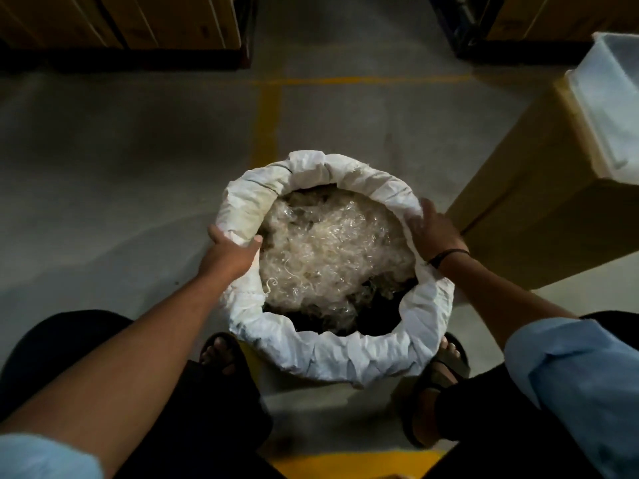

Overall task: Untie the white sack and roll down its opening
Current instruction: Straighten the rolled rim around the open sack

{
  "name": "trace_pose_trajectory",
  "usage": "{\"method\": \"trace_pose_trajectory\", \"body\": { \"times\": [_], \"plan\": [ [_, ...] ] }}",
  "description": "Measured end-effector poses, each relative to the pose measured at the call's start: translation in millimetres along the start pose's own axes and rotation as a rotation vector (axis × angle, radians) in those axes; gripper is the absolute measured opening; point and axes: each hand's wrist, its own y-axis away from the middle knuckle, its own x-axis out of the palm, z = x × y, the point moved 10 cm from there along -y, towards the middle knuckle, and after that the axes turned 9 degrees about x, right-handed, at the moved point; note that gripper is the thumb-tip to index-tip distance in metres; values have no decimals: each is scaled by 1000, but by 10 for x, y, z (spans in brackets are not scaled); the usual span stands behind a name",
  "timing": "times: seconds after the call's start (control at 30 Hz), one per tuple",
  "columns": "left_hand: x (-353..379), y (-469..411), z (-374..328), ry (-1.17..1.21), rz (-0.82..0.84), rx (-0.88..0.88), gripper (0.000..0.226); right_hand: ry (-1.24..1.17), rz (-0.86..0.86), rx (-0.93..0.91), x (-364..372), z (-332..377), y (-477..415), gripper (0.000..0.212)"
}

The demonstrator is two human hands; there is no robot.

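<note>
The white sack (345, 354) stands on the floor between my feet, its mouth wide open and its top rolled into a thick collar all round. Inside lies a heap of pale, translucent stringy plastic scraps (332, 250). My left hand (231, 250) grips the left side of the rolled rim, thumb over the inner edge and fingers round the outside. My right hand (432, 229) lies on the right side of the rim, fingers bent over the roll. No tie or string shows on the sack.
A tall brown carton (539, 202) with a white liner (612, 108) stands close to the right of the sack. Cartons on dark pallets (138, 60) line the back. Yellow lines (268, 126) mark the grey concrete floor. My sandalled feet flank the sack.
</note>
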Motion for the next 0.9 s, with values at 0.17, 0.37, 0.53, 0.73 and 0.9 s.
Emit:
{"method": "trace_pose_trajectory", "body": {
  "times": [0.17,0.37,0.53,0.73,0.9],
  "plan": [
    [10,-56,52,521,-50,-150,83,-294,124,267,-78,-179,-150,61],
    [101,-82,71,760,168,-135,83,-280,42,293,-131,-176,-62,71],
    [90,272,392,362,-84,-263,103,-3,-298,214,-207,39,641,79],
    [484,900,493,469,-118,-339,111,7,-188,380,98,-249,976,93],
    [634,1018,457,539,-125,-262,110,-358,-98,526,266,-568,1043,89]
  ]
}}
